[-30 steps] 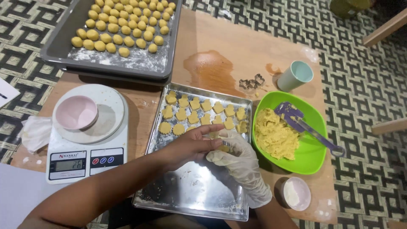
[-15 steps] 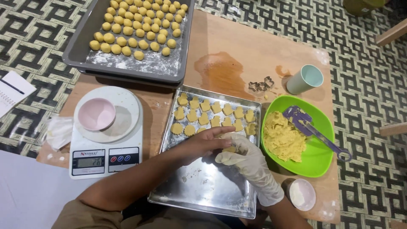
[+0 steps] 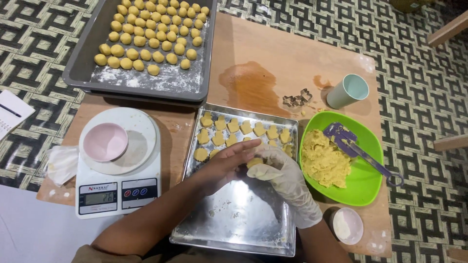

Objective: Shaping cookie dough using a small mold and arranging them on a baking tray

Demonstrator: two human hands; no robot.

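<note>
A: That dough piece could get squashed out of shape — it looks soft, and 2 hands are pressing on it from both sides.

B: Or it sticks to the glove. Where is it exactly?

A: Over the steel tray, just below the rows of shaped cookies.

B: And the hands?

A: Bare left hand lies flat, fingers stretched right, covering the piece; gloved right hand is cupped under it — both closed on it.
</note>
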